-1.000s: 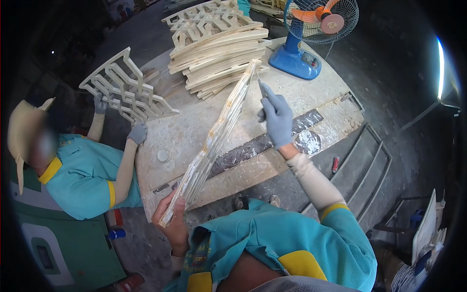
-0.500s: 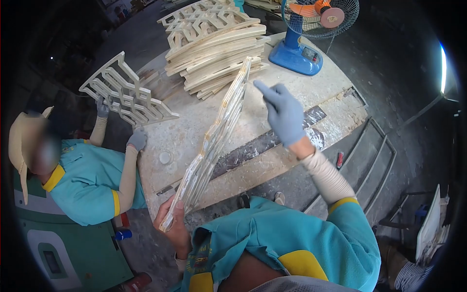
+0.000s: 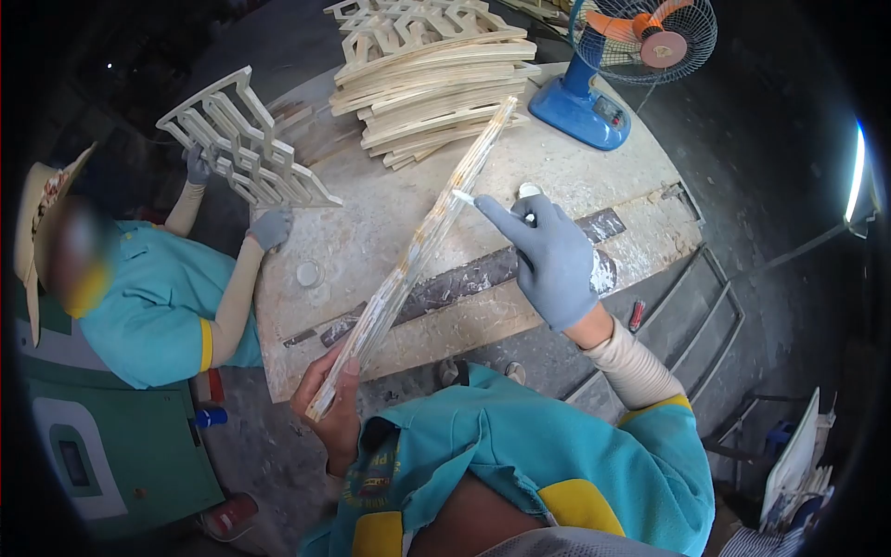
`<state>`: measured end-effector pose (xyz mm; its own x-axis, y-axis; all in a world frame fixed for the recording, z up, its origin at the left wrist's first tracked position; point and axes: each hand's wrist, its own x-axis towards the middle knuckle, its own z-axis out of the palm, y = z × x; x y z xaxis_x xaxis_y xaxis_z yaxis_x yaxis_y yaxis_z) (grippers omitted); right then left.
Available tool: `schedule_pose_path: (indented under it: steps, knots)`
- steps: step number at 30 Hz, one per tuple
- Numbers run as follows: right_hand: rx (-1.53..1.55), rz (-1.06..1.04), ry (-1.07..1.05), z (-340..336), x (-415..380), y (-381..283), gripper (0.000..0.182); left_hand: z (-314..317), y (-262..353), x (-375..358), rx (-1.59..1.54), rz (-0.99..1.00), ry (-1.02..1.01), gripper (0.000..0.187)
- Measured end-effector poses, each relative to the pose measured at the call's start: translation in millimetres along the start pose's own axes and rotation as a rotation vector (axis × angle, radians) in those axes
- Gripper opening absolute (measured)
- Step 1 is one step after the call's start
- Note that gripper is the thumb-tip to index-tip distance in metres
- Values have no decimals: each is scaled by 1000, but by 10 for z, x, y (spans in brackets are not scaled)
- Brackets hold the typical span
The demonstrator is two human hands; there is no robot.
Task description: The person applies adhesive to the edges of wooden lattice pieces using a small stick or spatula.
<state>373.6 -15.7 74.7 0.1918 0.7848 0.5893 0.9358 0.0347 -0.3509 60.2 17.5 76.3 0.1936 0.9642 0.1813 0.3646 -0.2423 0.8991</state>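
A wooden lattice panel [image 3: 415,255], seen almost edge-on, slants up from my body across the table, with pale filler-like smears along its edge. My bare left hand [image 3: 332,395] grips its lower end, thumb on the near side. My right hand [image 3: 548,255], in a grey glove, is closed around a thin white-tipped tool [image 3: 463,197]; most of it is hidden by the fingers. The index finger stretches along it, and the tip meets the panel's edge above the middle. A small round white container [image 3: 530,191] shows just behind this hand.
The worktable [image 3: 594,190] bears a stack of curved lattice panels [image 3: 436,88], a blue fan [image 3: 582,111] and a round tub [image 3: 311,273]. At left a co-worker [image 3: 167,297] holds another lattice panel [image 3: 249,148]. A metal frame [image 3: 710,325] stands at right.
My right hand has come down and brought the tool's tip to the panel's edge, uncovering the white container. The panel has turned more edge-on in my left hand.
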Motion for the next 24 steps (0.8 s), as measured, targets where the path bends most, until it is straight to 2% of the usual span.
schedule_pose_path:
  steps: [2, 5, 9, 12, 14, 18, 20, 23, 24]
  knots:
    - [-203, -74, 117, 81, 25, 37, 69, 24, 5, -1, -8, 4, -4, 29]
    - [-270, -28, 92, 257, -10, 62, 68, 32, 87, -23, -31, -55, -7, 29]
    - [-275, -53, 20, 216, -60, -94, 67, 36, 22, -37, -93, -36, -10, 28]
    - [-234, -50, 94, 180, 9, -29, 66, 68, -29, -43, -119, 27, 24, 28]
    - [-314, -14, 18, 234, 17, 0, 77, 70, -38, -34, -110, 36, 25, 28]
    - [-230, 4, -68, 157, -57, -122, 74, 90, -53, -17, -143, 71, 27, 28]
    - [-55, 24, -19, 88, -37, -97, 71, 100, -11, -11, -186, 51, 16, 28]
    - [-101, 42, 62, 85, 84, -40, 70, 100, -116, -4, -201, 120, 23, 28]
    - [-78, -1, 63, 107, 108, -36, 70, 92, -52, -10, -220, 64, 14, 27]
